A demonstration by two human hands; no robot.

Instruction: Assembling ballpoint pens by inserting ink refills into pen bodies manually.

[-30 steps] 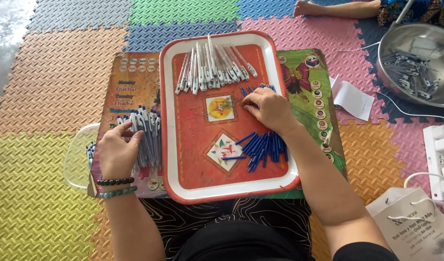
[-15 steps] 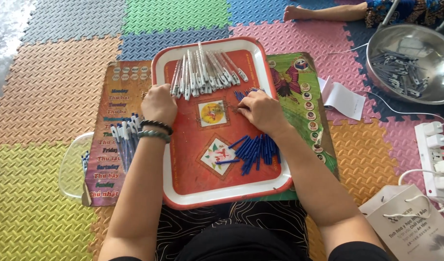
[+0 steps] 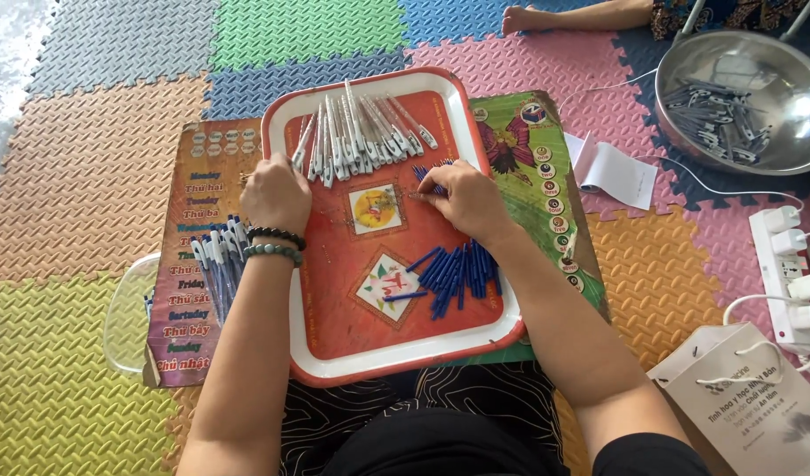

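A red tray with a white rim (image 3: 396, 357) lies before me on a printed board. A row of white pen barrels (image 3: 361, 132) fills its far end. My left hand (image 3: 275, 194) rests at the left end of that row, fingers curled on a barrel. My right hand (image 3: 462, 196) is near the tray's right side, pinching a small thin part beside a few blue caps (image 3: 427, 172). A pile of blue pen pieces (image 3: 453, 273) lies under my right forearm. Assembled white and blue pens (image 3: 218, 260) lie in a bundle left of the tray.
A steel bowl (image 3: 757, 154) with grey and blue pen parts sits far right. White paper (image 3: 612, 169) lies beside it. A power strip with plugs (image 3: 788, 273) and a paper bag (image 3: 757, 410) are at right. A clear container (image 3: 127, 313) peeks out left. Another person's foot (image 3: 519, 18) is at top.
My left hand left the pen bundle at the left and moved up onto the tray to the white barrels. My right hand stayed near the blue caps.
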